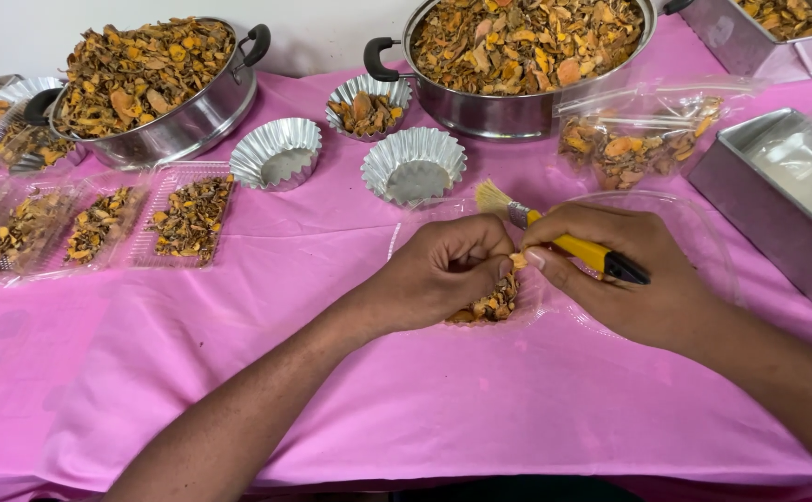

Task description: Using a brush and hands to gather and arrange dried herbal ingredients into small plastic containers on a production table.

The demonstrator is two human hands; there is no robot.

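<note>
Four clear packs (192, 216) on my left are already full of dried orange-brown pieces. From the head view, my left hand (443, 274) pinches a small heap of pieces (491, 305) inside a clear bag (666, 209) on the pink cloth (331, 372). My right hand (633, 274) squeezes a yellow brush (564, 240). Two foil cups (413, 165) sit empty and two big pots (192, 121) are piled high, so I think lots is left.

Two pots (159, 102) behind three foil cups (277, 153), filled trays (190, 216) left, metal tins (778, 200) right
</note>
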